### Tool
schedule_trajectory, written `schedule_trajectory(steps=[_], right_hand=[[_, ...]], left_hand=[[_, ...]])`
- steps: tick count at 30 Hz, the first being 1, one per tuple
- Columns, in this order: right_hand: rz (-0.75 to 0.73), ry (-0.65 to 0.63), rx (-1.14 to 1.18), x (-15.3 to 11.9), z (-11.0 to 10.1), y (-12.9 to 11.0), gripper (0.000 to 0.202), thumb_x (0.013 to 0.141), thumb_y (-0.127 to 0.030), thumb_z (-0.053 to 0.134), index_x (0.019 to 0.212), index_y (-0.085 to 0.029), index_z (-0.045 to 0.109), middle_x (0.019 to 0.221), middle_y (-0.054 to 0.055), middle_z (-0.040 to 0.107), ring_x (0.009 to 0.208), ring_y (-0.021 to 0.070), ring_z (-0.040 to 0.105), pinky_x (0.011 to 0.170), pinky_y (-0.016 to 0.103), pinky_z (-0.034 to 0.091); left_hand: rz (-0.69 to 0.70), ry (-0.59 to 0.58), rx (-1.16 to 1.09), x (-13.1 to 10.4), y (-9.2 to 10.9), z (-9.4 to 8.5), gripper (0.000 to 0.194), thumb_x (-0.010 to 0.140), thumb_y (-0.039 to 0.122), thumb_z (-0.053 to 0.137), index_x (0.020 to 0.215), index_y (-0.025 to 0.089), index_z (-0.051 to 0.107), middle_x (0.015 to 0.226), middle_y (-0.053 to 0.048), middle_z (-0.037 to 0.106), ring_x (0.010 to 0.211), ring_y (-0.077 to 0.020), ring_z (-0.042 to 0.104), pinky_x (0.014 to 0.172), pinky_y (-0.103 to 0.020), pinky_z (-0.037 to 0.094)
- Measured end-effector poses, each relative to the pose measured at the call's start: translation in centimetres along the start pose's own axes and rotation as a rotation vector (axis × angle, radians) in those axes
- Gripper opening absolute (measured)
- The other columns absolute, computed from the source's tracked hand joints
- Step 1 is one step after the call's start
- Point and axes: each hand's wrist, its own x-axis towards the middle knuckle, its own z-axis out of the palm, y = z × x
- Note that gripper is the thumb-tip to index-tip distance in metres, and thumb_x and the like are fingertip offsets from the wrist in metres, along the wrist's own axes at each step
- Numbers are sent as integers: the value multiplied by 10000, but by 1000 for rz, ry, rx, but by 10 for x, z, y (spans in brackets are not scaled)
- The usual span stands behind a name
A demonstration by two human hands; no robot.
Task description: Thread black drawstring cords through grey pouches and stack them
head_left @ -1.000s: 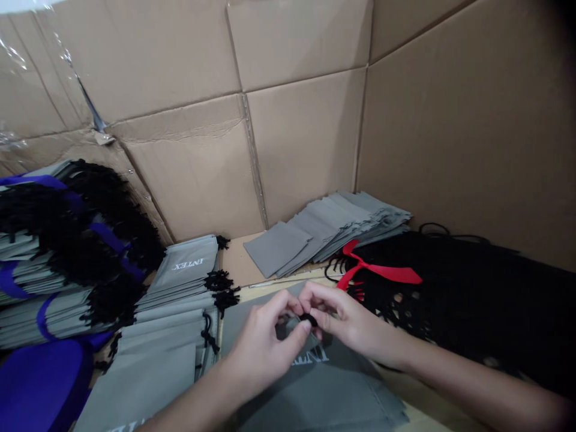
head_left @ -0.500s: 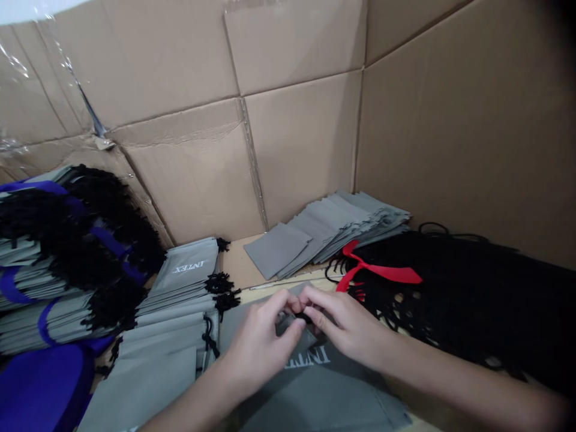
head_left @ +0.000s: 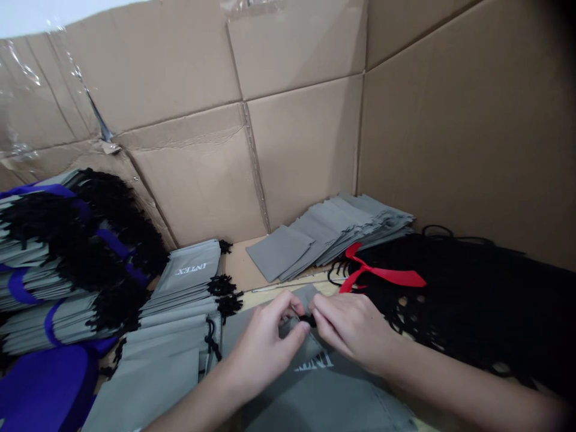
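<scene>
Both hands meet over a grey fabric pouch [head_left: 310,393] with white INTEX lettering, lying at the lower middle. My left hand [head_left: 272,342] pinches the pouch's upper part, where a small piece of black cord [head_left: 307,320] shows between thumb and forefinger. Close against it on the right, my right hand [head_left: 353,327] has its fingers curled together at the same cord; what exactly they grip is hidden. A corner of grey fabric sticks up behind the fingertips.
Finished-looking pouches with black cords [head_left: 180,300] overlap at left, beside bundles tied with purple bands [head_left: 20,285] and a purple roll [head_left: 49,387]. Plain grey pouches [head_left: 315,234] fan out behind. Black cords [head_left: 472,294] with a red tie [head_left: 400,277] lie right. Cardboard walls [head_left: 306,150] stand behind.
My right hand has turned and closed its fingers more, shifting slightly right of my left hand. My left hand keeps its pinch. The view has shifted slightly.
</scene>
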Motion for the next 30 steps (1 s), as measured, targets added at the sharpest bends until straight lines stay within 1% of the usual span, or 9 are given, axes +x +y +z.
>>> schedule_trajectory(steps=[6, 9, 11, 14, 16, 18, 21, 24, 30], right_hand=[[74, -249, 219, 0, 0, 5, 242, 927, -271, 284, 827, -199, 493, 543, -41, 436, 460, 108, 406, 469, 243, 214], [92, -330, 372, 1, 0, 12, 251, 934, -306, 288, 800, -208, 476, 529, -58, 350, 452, 91, 357, 460, 228, 203], [70, -353, 453, 1, 2, 17, 243, 919, -298, 321, 739, -201, 453, 520, -64, 300, 446, 80, 314, 453, 223, 192], [101, -348, 596, 1, 9, 21, 273, 892, -300, 361, 642, -193, 383, 512, -68, 254, 448, 73, 265, 441, 218, 179], [211, -328, 741, 0, 15, 21, 322, 889, -355, 364, 610, -196, 341, 511, -69, 252, 451, 71, 252, 428, 212, 180], [358, -301, 922, 0, 19, 19, 361, 888, -433, 352, 611, -203, 323, 502, -76, 260, 435, 67, 240, 411, 206, 181], [510, -270, 1137, 1, 21, 16, 393, 871, -525, 354, 642, -206, 346, 455, -96, 279, 386, 56, 222, 381, 201, 165], [561, -239, 1188, 3, 20, 17, 419, 847, -563, 390, 647, -195, 379, 421, -95, 335, 359, 45, 225, 364, 199, 143], [581, -213, 1216, 4, 19, 20, 394, 864, -516, 410, 657, -180, 419, 436, -65, 461, 345, 37, 258, 359, 199, 137]], left_hand=[[27, -25, -57, 0, -1, 0, 87, 772, 128, 481, 841, 181, 493, 813, 11, 563, 756, -115, 508, 697, -194, 375], [20, -31, -49, 1, -2, 0, 86, 759, 127, 485, 828, 175, 501, 799, 12, 562, 739, -112, 501, 676, -191, 368], [-34, -38, -17, 1, -4, 0, 115, 754, 157, 506, 868, 175, 511, 730, 27, 538, 662, -105, 471, 608, -190, 345], [-152, -69, 46, 1, -7, 0, 183, 769, 252, 531, 935, 175, 530, 606, 59, 452, 556, -96, 387, 531, -198, 283], [-178, -94, 91, 2, -8, -1, 156, 786, 306, 521, 838, 164, 558, 599, 53, 439, 566, -97, 376, 531, -203, 264], [-169, -92, 126, 4, -8, -2, 204, 798, 334, 509, 716, 151, 549, 602, 42, 442, 586, -99, 376, 535, -207, 258], [-95, -77, 108, 6, -6, -5, 202, 818, 316, 491, 720, 149, 548, 615, 36, 464, 607, -104, 397, 557, -204, 287], [-23, -63, 49, 7, -6, -7, 155, 837, 266, 469, 811, 153, 572, 708, 15, 545, 678, -116, 459, 616, -200, 339], [-7, -75, -11, 7, -10, -9, 173, 843, 225, 468, 928, 164, 606, 924, -22, 646, 868, -148, 554, 759, -217, 397]])
